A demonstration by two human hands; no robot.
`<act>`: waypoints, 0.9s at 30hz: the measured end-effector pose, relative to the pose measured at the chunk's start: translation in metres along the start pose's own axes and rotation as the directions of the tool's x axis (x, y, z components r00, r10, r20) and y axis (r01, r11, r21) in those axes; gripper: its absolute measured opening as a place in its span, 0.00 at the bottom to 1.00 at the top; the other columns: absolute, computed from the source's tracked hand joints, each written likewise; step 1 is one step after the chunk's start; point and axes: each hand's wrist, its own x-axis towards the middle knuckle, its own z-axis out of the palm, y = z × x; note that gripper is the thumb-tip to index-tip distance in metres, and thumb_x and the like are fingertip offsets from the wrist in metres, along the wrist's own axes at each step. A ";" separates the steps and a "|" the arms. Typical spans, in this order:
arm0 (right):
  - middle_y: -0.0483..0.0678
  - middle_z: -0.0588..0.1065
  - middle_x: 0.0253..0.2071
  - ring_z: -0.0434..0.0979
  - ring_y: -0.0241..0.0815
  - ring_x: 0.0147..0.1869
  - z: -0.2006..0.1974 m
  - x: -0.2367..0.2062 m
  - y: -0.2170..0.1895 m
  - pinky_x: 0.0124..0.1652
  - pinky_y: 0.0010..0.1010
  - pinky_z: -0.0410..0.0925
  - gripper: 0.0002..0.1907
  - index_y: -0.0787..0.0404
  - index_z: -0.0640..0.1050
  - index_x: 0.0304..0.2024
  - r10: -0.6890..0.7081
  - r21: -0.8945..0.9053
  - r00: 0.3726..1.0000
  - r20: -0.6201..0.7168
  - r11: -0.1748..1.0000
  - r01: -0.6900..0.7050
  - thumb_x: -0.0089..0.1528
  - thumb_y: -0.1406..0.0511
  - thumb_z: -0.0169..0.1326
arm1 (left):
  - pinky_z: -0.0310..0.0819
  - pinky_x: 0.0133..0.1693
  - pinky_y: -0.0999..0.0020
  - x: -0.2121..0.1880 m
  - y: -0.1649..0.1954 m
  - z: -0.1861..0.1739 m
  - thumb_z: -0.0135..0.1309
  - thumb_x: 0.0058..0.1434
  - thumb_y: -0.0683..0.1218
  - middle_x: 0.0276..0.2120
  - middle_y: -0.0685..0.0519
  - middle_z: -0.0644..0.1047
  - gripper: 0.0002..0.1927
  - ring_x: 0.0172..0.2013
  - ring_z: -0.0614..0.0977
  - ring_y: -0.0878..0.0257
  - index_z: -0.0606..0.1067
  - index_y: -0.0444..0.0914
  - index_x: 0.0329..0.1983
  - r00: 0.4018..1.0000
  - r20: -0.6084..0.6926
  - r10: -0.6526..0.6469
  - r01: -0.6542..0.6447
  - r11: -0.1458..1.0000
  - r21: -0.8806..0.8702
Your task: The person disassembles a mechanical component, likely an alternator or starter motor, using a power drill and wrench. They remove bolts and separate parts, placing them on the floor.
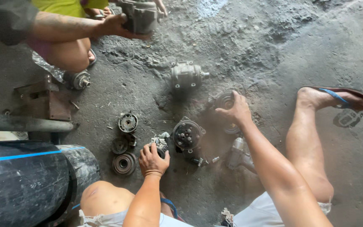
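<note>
Nearest, the left hand (152,160) curls its fingers (154,148) around a small metal part (161,141) on the concrete floor (274,50), bare floor beyond its fingertips, while farther off the right hand (235,110) spreads narrow fingers (222,111) over a round pulley (225,102) lying flat, axis upward, beside the compressor body (188,75).

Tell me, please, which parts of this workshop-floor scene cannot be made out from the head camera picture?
- Small metal part under the left hand: the fingers cover most of it.
- Round pulley under the right hand: half covered by the hand, blurred by haze.
- Grey compressor body held by another person's hand: its top is cut off by the upper edge.
- Grey part beside the right forearm: blurred and partly behind the arm.
</note>
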 end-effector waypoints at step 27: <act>0.64 0.66 0.63 0.65 0.64 0.67 0.064 -0.214 -0.001 0.63 0.49 0.60 0.43 0.56 0.63 0.68 -0.357 -0.006 0.763 0.539 0.904 0.427 0.54 0.56 0.66 | 0.67 0.59 0.48 0.014 -0.004 -0.020 0.67 0.46 0.63 0.55 0.44 0.70 0.38 0.58 0.70 0.41 0.71 0.44 0.57 0.973 0.183 -0.138 0.157 0.983 -0.096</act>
